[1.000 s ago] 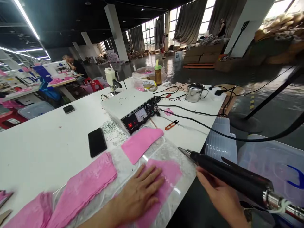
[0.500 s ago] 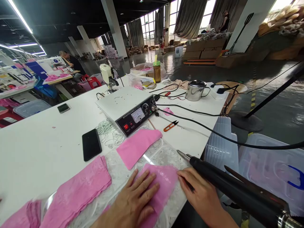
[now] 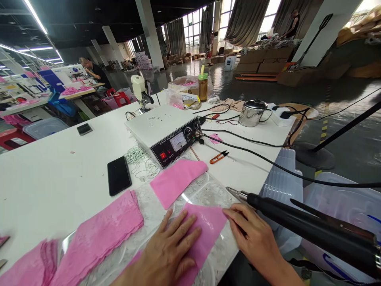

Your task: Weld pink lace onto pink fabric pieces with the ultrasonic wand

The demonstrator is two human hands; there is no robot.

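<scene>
My left hand (image 3: 163, 254) lies flat, fingers spread, on a thin pink fabric piece (image 3: 208, 224). At that piece's upper right corner, my right hand (image 3: 256, 238) pinches the edge between thumb and fingers. A black-handled tool (image 3: 300, 218) with a pointed metal tip lies just above the right hand, its body extending to the right. Beyond the left hand rests another pink fabric piece (image 3: 178, 180). To the left is a layered stack of pink fabric (image 3: 104, 234), with a second stack (image 3: 34, 266) at the lower left edge. Beneath lies a scuffed clear sheet (image 3: 145, 194).
A control box (image 3: 178, 143) with a dial stands behind the fabric, cabled to the tool. Orange thread snips (image 3: 218, 157), a black phone (image 3: 119, 176), tangled cord (image 3: 138, 157) and a lidded metal mug (image 3: 252, 113) are on the table. Plastic bins (image 3: 282, 178) stand off the right edge.
The view has shifted slightly, so the whole scene sits a little further right. Both hands keep nearly the same place on the fabric, whose right corner looks flatter and sharper now.
</scene>
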